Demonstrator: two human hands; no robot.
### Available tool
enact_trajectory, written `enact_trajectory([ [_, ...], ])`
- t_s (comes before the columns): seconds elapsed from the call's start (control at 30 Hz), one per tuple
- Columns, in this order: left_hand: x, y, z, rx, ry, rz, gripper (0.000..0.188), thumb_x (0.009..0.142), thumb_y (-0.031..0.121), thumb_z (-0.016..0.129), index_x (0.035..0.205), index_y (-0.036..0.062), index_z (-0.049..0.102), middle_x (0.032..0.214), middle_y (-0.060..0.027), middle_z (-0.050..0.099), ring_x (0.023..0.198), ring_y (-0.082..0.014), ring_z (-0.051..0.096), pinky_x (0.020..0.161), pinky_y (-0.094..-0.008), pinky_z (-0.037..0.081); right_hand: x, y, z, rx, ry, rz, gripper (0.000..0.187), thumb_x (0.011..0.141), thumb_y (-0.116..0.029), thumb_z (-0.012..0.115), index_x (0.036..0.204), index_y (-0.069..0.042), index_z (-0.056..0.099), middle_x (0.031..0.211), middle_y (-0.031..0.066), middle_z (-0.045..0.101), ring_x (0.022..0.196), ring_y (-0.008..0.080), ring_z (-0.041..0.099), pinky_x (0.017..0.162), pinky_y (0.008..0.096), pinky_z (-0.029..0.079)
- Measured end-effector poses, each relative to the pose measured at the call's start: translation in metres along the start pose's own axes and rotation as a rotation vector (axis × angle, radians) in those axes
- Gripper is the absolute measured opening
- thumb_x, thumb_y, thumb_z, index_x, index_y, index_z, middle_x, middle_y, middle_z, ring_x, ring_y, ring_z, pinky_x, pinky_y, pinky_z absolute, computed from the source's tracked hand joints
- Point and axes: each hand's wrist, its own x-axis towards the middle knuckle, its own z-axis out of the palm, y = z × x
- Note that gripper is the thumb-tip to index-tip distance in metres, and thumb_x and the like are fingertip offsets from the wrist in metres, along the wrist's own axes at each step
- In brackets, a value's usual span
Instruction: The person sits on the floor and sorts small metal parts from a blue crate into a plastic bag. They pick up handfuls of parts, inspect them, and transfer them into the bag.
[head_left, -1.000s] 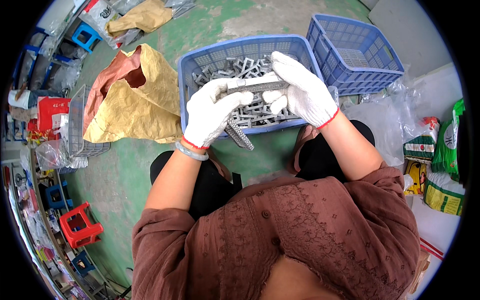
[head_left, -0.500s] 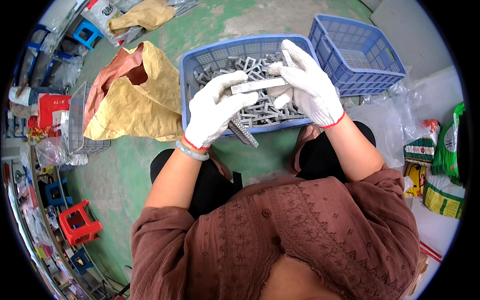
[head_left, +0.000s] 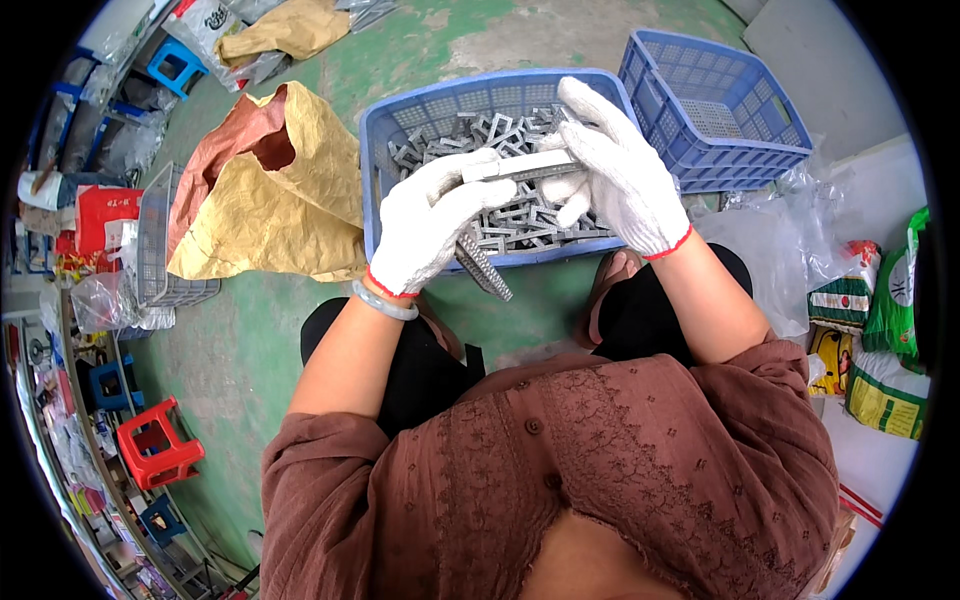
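A grey metal bar (head_left: 515, 167) is held over the blue crate (head_left: 480, 97), almost level, between two gloved hands. The left hand (head_left: 425, 225) closes its thumb and fingers on the left end; a textured grey bar (head_left: 484, 270) comes out below it. The right hand (head_left: 628, 190) is half curled at the other end, but whether it grips, I cannot tell. Many grey metal pieces (head_left: 525, 215) lie in the crate, and a yellow sack (head_left: 270, 225) stands at its left
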Motion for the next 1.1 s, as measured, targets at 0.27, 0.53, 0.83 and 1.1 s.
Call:
enact_trajectory([
  [0.27,0.003,-0.006,-0.001,0.04,0.04,0.025,0.037,0.088,0.01,0.074,0.122,-0.0038,0.066,0.109,-0.0104,0.072,0.082,-0.0143,0.07,0.057,-0.022,0.052,0.0,0.002,-0.002,0.031,-0.014,0.053,0.05,0.101,-0.022,0.059,0.147,-0.007,0.044,0.112,0.0123,0.065,0.073,0.0226,0.071,0.051,0.0339,0.062],
  [0.53,0.003,-0.005,0.0,0.071,0.033,0.014,0.039,0.088,0.01,0.075,0.123,-0.0036,0.065,0.109,-0.0102,0.072,0.082,-0.0131,0.069,0.055,-0.0215,0.052,0.003,0.003,-0.005,0.091,-0.038,0.097,0.051,0.101,-0.025,0.059,0.146,-0.007,0.045,0.113,0.0114,0.063,0.075,0.025,0.071,0.049,0.0348,0.061],
  [0.83,-0.001,0.005,0.007,-0.095,-0.062,0.042,0.062,0.082,-0.01,0.074,0.138,-0.0112,0.048,0.132,-0.0191,0.057,0.112,-0.0228,0.063,0.097,-0.0336,0.055,0.003,0.007,-0.015,0.133,-0.102,-0.016,0.066,0.093,-0.005,0.065,0.152,-0.006,0.034,0.121,0.0143,0.058,0.092,0.0271,0.069,0.069,0.0377,0.062],
  [1.1,0.005,-0.016,0.004,-0.104,-0.122,0.284,0.079,0.075,-0.015,0.077,0.145,-0.0079,0.041,0.144,-0.0182,0.049,0.126,-0.0263,0.056,0.103,-0.0367,0.053,0.0,0.008,-0.015,0.004,-0.106,-0.131,0.087,0.083,0.006,0.069,0.158,-0.007,0.025,0.137,0.0162,0.051,0.112,0.0291,0.063,0.094,0.0398,0.055],
])
